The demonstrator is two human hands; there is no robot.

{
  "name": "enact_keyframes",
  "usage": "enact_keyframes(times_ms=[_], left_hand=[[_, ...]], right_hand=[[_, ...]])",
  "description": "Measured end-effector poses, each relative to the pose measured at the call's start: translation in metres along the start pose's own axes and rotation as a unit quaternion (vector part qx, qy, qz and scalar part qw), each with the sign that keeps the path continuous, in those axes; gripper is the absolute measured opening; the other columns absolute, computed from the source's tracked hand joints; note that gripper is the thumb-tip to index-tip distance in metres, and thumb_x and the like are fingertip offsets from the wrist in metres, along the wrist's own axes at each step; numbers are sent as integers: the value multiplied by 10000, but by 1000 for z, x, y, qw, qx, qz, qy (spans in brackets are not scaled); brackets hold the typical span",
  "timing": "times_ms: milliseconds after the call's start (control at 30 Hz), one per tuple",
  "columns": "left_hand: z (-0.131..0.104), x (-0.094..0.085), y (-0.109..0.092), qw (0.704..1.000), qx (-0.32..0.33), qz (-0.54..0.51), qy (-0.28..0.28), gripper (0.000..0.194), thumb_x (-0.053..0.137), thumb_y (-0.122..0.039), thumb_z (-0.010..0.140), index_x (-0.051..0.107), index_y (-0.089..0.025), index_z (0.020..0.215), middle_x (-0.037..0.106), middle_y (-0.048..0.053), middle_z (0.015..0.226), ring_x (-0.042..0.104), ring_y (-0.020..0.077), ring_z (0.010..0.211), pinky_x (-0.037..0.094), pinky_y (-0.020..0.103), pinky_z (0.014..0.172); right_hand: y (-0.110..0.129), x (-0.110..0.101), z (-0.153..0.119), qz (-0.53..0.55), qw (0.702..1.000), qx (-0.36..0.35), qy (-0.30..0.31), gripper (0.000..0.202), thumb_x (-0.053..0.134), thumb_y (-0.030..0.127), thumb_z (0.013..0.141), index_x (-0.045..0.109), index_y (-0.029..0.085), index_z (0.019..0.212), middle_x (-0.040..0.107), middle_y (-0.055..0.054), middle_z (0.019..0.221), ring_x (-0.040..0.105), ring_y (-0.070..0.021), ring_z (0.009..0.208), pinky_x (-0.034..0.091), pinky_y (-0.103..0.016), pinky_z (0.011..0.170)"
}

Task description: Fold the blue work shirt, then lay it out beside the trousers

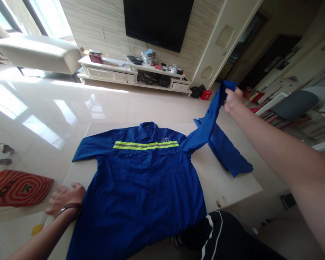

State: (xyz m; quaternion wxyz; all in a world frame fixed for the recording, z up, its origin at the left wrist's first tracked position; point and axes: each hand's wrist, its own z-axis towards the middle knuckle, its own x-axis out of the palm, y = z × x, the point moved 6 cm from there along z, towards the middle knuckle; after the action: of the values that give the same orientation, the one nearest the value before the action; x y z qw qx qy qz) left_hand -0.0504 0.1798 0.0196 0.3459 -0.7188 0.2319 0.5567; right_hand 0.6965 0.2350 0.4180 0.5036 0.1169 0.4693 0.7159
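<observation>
Holds one sleeve [203,133] of a blue work shirt [148,180] up by its cuff end in the right hand [233,100], with fingers closed on the cloth; rests the left hand [65,200] on the pale worktop [241,187] beside the shirt's other edge, with fingers loosely spread and no visible grip on anything. Shows the shirt front up, with collar [148,130] on the far side and yellow reflective band [146,145] across the chest; cannot tell from this angle exactly where the hem ends.

Risks dragging the whole shirt askew with too hard a pull on the raised sleeve, for want of a firm hold at the opposite side; risks a twisted, creased sleeve from a slipping cuff; could also disturb the folded blue garment [230,150], close beside and partly behind the sleeve, with a low sweep; might rumple the lower shirt through a shift of the striped trouser leg [224,231] close by.

Includes small items [218,204] near the worktop's edge, a red patterned bag [24,187] past the left hand, and, well beyond, a cluttered television cabinet [103,74].
</observation>
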Motion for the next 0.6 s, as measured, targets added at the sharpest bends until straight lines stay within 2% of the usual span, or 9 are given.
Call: enact_keyframes(times_ms=[67, 133, 200, 267, 333, 433, 500, 533, 600], left_hand=[[-2, -2, -1, 1000, 3, -4, 2, 729, 308, -561, 907, 498, -60, 1403, 571, 321, 1372, 553, 473, 1283, 420, 622, 1018], [-4, -3, -2, 1000, 6, -10, 5, 727, 323, -552, 900, 494, -54, 1400, 565, 334, 1367, 545, 482, 1289, 417, 632, 1010], [-5, -4, -2, 1000, 10, -17, 7, 725, 348, -543, 882, 495, -47, 1389, 562, 347, 1358, 542, 491, 1287, 413, 639, 1000], [-5, -5, -2, 1000, 11, -21, 4, 719, 363, -533, 864, 493, -53, 1383, 560, 351, 1361, 541, 493, 1287, 407, 644, 995], [-6, -7, -3, 1000, 11, -23, 3, 713, 357, -528, 860, 487, -66, 1387, 554, 348, 1377, 536, 490, 1294, 401, 645, 994], [-8, -9, -4, 1000, 3, -19, 5, 698, 326, -528, 885, 497, -71, 1385, 563, 335, 1377, 543, 482, 1290, 403, 638, 1001], [-8, -9, -4, 1000, 0, -15, 4, 688, 297, -527, 915, 509, -62, 1375, 574, 331, 1361, 555, 477, 1273, 411, 634, 996], [-8, -9, -4, 1000, 2, -14, 4, 682, 286, -525, 929, 514, -56, 1368, 579, 331, 1353, 560, 476, 1264, 417, 634, 989], [-7, -9, -5, 1000, 12, -16, 4, 663, 290, -516, 947, 521, -47, 1355, 583, 336, 1340, 563, 479, 1251, 425, 638, 968]], right_hand=[[44, 62, -38, 81, 988, -22, 128, 486, 492, 220, 955, 458, -144, 1276, 717, -193, 1103, 681, -42, 839, 503, -243, 814], [91, 118, -99, 127, 959, -95, 235, 473, 426, 294, 986, 485, -75, 1275, 704, -89, 1128, 678, -102, 1034, 504, -334, 924], [125, 166, -177, 140, 923, -166, 318, 453, 314, 344, 1024, 528, 13, 1249, 672, -20, 1132, 646, -162, 1168, 481, -445, 994], [139, 206, -266, 128, 883, -205, 402, 355, 392, 371, 1039, 570, 129, 1229, 677, 6, 1157, 634, -200, 1202, 483, -467, 1049], [136, 239, -358, 89, 833, -222, 500, 259, 451, 355, 1039, 571, 220, 1225, 693, 17, 1166, 656, -204, 1144, 524, -431, 1023], [109, 264, -479, -14, 681, -290, 672, 262, 562, 384, 999, 567, 254, 1227, 713, -18, 1167, 682, -229, 1055, 569, -367, 877], [86, 263, -515, -73, 641, -335, 687, 313, 576, 418, 986, 569, 235, 1240, 705, -64, 1202, 674, -255, 1066, 559, -374, 855], [74, 259, -519, -92, 640, -352, 677, 337, 588, 428, 975, 574, 222, 1241, 700, -85, 1217, 665, -269, 1087, 551, -390, 872], [49, 245, -507, -122, 659, -370, 643, 381, 627, 416, 936, 586, 201, 1247, 677, -117, 1276, 629, -300, 1167, 526, -438, 939]])
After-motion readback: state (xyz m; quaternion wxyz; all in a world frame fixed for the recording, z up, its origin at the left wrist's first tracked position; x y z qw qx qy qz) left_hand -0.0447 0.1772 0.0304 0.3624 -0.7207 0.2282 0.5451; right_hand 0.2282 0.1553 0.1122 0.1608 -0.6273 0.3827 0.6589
